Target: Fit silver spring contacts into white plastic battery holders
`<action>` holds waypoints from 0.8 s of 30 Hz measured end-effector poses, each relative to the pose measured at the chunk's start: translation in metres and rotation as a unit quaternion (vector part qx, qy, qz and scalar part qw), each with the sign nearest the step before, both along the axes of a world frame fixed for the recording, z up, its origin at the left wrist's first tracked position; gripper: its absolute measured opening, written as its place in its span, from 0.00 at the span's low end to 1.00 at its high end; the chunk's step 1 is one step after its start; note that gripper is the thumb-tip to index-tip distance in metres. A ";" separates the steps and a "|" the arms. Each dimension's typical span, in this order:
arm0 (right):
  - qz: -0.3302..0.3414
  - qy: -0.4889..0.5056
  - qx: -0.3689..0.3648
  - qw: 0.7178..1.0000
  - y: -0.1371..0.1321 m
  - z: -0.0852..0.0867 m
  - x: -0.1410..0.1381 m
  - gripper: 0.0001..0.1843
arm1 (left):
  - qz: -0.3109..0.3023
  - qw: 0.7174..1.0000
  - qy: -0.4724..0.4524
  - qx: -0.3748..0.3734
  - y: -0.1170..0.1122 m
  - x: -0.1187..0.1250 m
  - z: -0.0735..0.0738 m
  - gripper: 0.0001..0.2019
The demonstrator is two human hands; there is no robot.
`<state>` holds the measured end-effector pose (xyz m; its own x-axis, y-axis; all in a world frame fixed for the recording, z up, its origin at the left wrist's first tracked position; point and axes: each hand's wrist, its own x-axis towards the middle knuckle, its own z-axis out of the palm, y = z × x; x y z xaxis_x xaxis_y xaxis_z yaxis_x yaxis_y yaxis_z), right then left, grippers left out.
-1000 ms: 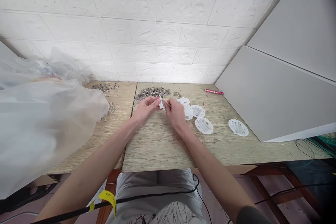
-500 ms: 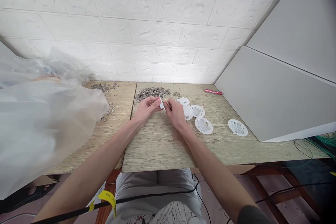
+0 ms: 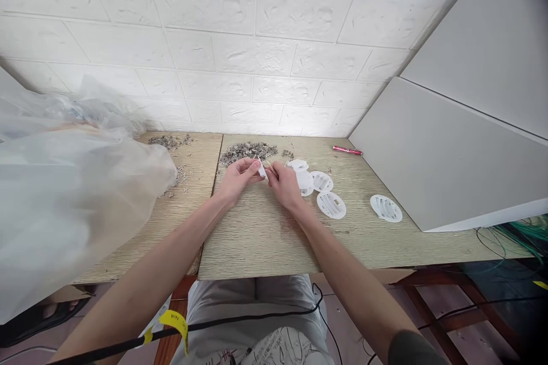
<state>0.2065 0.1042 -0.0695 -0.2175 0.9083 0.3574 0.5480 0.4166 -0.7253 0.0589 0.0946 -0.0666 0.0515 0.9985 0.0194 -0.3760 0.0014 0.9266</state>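
Observation:
My left hand (image 3: 237, 178) and my right hand (image 3: 283, 184) meet over the middle of the wooden table (image 3: 265, 234). Together they pinch a small white plastic part (image 3: 261, 169), held edge-up between the fingertips. The right hand's fingers are curled and also seem to grip a thin stick-like tool, too small to name. Just behind the hands lies a heap of small grey metal pieces (image 3: 248, 151). Right of the hands lie white round plastic discs (image 3: 331, 205), with one more disc (image 3: 386, 208) farther right.
A large clear plastic bag (image 3: 64, 194) covers the table's left side. More metal bits (image 3: 169, 141) are scattered behind it. A red pen-like item (image 3: 347, 150) lies at the back right, by a grey slanted panel (image 3: 445, 159). A black cable crosses my lap.
Both hands have shifted slightly back and left with the white part still pinched between them. Nothing else on the table has moved.

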 end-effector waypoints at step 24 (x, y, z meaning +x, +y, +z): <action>-0.003 -0.157 0.058 0.986 0.005 -0.007 -0.006 0.10 | 0.005 0.988 -0.139 -0.059 0.014 -0.026 0.011 0.19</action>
<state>0.2002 0.1096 -0.0763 -0.3288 0.8666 0.3753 0.7410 0.4831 -0.4665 0.0331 0.1081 -0.0556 0.0513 0.9951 -0.0848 -0.6174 0.0984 0.7805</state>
